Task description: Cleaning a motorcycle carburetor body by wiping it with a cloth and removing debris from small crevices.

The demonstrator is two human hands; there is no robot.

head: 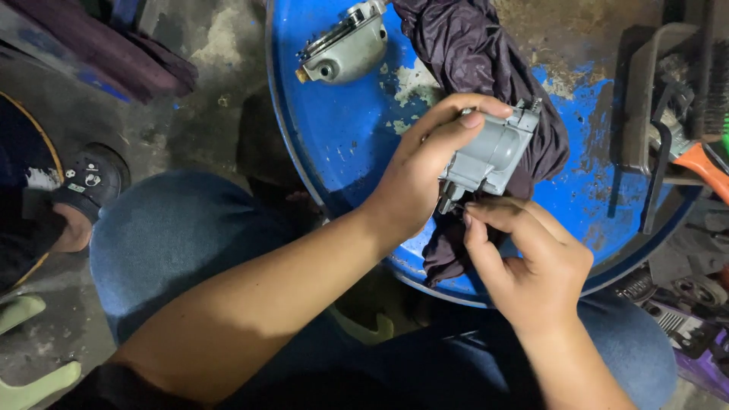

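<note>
Over the blue drum (pixel 342 129), my left hand (pixel 414 178) grips the grey metal casting (pixel 490 156) while my right hand (pixel 531 266) pinches its lower edge.

A stained, cracked concrete floor (pixel 190 45) fills the upper left, grey and blotched with pale patches. At the centre stands a blue drum top (pixel 342 137), its paint chipped and rusted toward two o'clock. At three o'clock a dark metal rack (pixel 645 99) crowds the edge. At nine o'clock sits a black shoe (pixel 91 182). Light is dim and cool.
</note>
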